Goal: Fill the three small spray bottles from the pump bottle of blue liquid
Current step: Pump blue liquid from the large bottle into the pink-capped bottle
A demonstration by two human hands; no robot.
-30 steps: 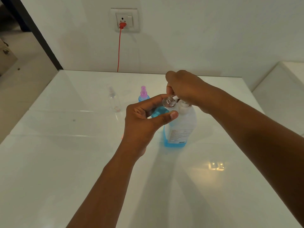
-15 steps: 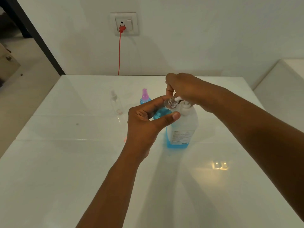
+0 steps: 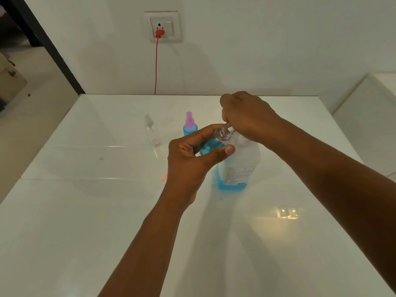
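My left hand [image 3: 190, 159] grips a small clear spray bottle [image 3: 214, 144], uncapped and partly filled with blue liquid, its open neck held up against the pump spout. My right hand [image 3: 248, 116] rests closed on top of the pump head of the pump bottle [image 3: 237, 168], which stands on the table with blue liquid low in it. Behind my left hand stands a filled small bottle with a pink spray cap [image 3: 189, 124]. Further left, an empty clear spray bottle [image 3: 152, 130] stands upright.
The white glossy table [image 3: 85, 211] reaches back to a wall with a socket [image 3: 164, 26] and a red cord [image 3: 156, 67] hanging down. A small pink thing [image 3: 164, 177] lies on the table left of my left wrist. A white surface [image 3: 368, 108] sits at the right.
Both hands stay on the bottles in about the same pose. The view has shifted slightly, with the scene sitting lower in the frame than a second ago.
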